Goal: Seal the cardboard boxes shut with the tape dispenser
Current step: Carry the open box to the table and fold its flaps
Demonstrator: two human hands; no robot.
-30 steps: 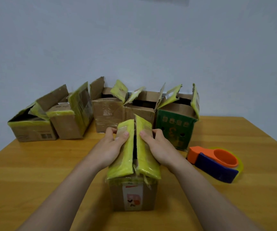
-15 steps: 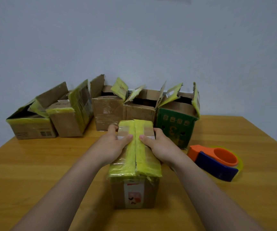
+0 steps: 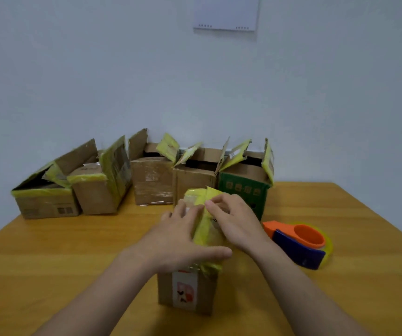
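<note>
left grip [image 3: 183, 238] and right grip [image 3: 236, 221] unclenched, pressing box [image 3: 188, 292] flaps down; tape dispenser [image 3: 299, 243] lies rightward, nearest right grip.

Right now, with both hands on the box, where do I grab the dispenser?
Take the blue handle of the dispenser, probably with the right hand, coming from above on the near side. It lies flat right of the box, orange hub up, with the handle along its near edge, nothing covering it. The left hand lies flat on the flaps.
</note>
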